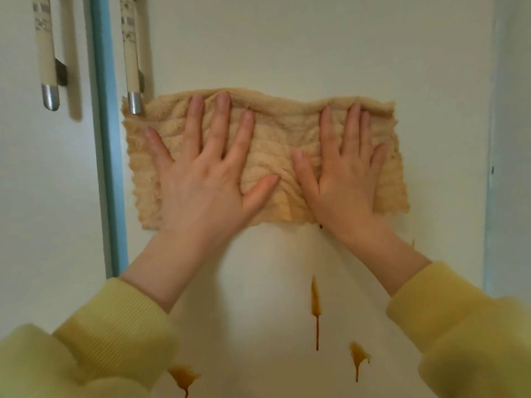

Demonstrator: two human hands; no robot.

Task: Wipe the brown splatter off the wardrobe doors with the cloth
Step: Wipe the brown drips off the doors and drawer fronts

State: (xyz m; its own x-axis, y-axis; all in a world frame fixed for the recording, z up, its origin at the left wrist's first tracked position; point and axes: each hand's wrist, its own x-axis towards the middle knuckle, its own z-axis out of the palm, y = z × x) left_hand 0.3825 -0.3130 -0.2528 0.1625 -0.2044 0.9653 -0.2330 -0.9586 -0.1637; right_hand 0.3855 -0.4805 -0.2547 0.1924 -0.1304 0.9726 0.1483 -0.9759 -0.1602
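Both hands press a tan cloth flat against the right wardrobe door, the cloth lying with its long axis across the door, its left end tucked just behind the tip of the door handle. The left hand and the right hand are spread open, fingers pointing up and palms flat on the fabric; neither grips it, they only pin it to the panel. What matters for the next stroke is that the brown splatter lies straight below the cloth: a long drip under the gap between the wrists, a second blot lower and slightly right, and a third blot near the bottom edge, under the left sleeve. A tiny dark speck shows beside the right wrist. The long drip sits closer to the right hand, so a downward drag would likely meet it first. The forearms angle up and inward from yellow cuffs.
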